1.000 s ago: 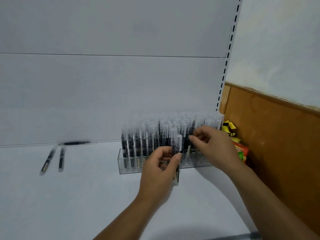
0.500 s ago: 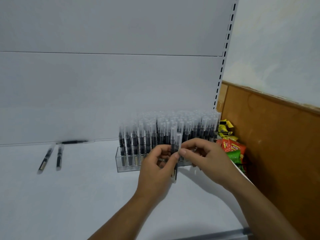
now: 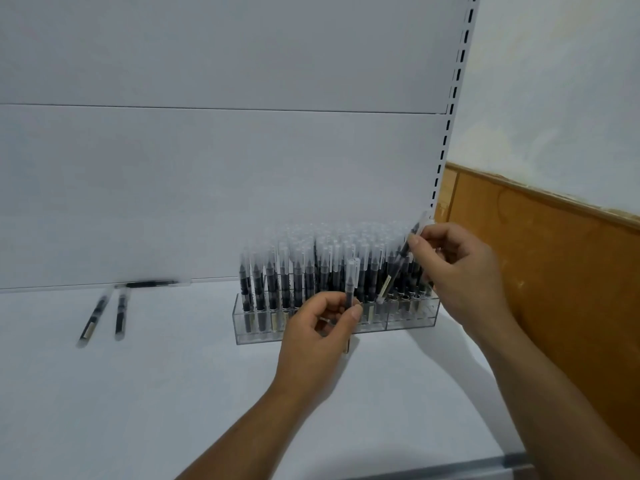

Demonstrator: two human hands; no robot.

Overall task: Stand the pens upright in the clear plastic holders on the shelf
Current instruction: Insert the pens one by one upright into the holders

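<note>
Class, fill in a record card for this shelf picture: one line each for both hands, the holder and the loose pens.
left hand: pinches an upright clear-capped black pen in front of the holder
right hand: pinches a tilted clear-capped black pen over the holder's right end
clear plastic holder: on the white shelf, packed with standing pens
loose pens: three lying flat on the shelf, far left

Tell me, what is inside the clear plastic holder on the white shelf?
Many black pens with frosted caps stand upright in the clear plastic holder. The left hand covers some front slots; rear rows are hidden behind front ones.
</note>
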